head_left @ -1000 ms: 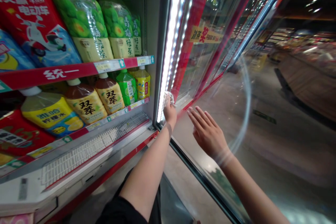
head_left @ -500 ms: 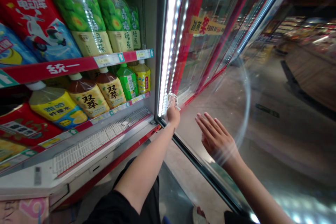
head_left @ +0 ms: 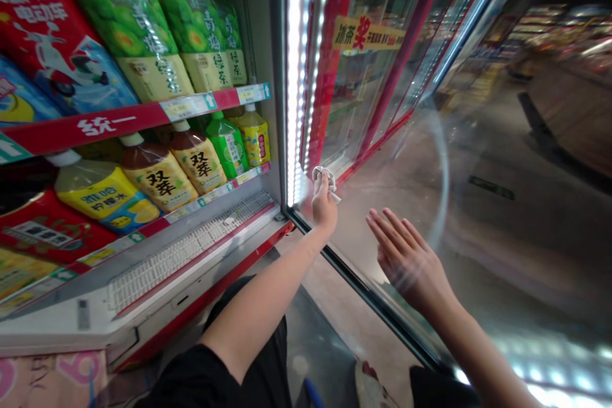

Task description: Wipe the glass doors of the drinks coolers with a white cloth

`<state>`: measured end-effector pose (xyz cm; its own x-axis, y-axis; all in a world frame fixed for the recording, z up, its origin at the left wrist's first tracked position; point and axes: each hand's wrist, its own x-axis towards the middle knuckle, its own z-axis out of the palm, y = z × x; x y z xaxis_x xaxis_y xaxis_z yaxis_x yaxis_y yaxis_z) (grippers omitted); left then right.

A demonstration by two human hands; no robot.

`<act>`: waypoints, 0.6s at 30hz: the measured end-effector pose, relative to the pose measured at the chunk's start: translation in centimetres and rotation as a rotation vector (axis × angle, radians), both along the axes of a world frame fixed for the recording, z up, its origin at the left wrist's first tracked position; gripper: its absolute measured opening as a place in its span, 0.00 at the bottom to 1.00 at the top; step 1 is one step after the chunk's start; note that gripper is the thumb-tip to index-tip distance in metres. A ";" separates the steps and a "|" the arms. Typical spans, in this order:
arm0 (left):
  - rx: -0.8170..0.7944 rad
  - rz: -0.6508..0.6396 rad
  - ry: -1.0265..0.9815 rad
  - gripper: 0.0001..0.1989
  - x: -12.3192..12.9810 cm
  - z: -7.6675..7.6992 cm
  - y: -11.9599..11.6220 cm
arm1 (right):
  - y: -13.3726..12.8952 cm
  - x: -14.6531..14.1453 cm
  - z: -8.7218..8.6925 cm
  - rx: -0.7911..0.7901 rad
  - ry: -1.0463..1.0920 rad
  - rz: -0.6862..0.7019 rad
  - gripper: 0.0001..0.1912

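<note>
My left hand (head_left: 325, 209) is closed around a crumpled white cloth (head_left: 325, 173) near the lower corner of the cooler's glass door (head_left: 354, 229), beside the bright light strip (head_left: 295, 76). The cloth appears to lie against the pane. My right hand (head_left: 406, 255) has its fingers stretched out and close together, with nothing in it. It seems to be on the far side of the glass, since a curved smear on the pane passes over the wrist. The door stands open, its dark lower frame (head_left: 373, 296) running below both hands.
Left of the door are cooler shelves with green tea bottles (head_left: 205, 44), brown-drink bottles (head_left: 160, 175) and a yellow-labelled bottle (head_left: 105, 191). A white wire rack (head_left: 191, 255) lies below. Under it is a pink printed box (head_left: 52, 379). A shoe (head_left: 373, 389) shows on the floor.
My left hand and the cloth have moved a little to the right, away from the light strip. My right hand keeps nearly the same pose; the view has shifted slightly.
</note>
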<state>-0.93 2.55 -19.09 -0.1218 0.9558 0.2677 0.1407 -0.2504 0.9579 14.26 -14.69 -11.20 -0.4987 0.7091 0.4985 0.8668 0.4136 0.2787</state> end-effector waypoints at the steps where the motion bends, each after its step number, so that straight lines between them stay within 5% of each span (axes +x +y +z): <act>1: 0.032 -0.012 -0.002 0.44 0.1 0.2 -0.1 | -0.1 0.1 0.0 -0.002 0.005 -0.003 0.45; 9: 0.002 -0.014 -0.020 0.45 1.0 0.4 -1.6 | -1.1 0.7 0.5 0.010 0.046 -0.040 0.47; 13: 0.106 -0.104 0.007 0.43 2.4 0.3 -4.2 | -1.5 0.6 0.7 0.014 0.040 -0.037 0.47; 18: 0.164 -0.123 0.048 0.41 2.5 1.0 -4.4 | -2.1 0.7 1.2 0.000 0.042 -0.044 0.49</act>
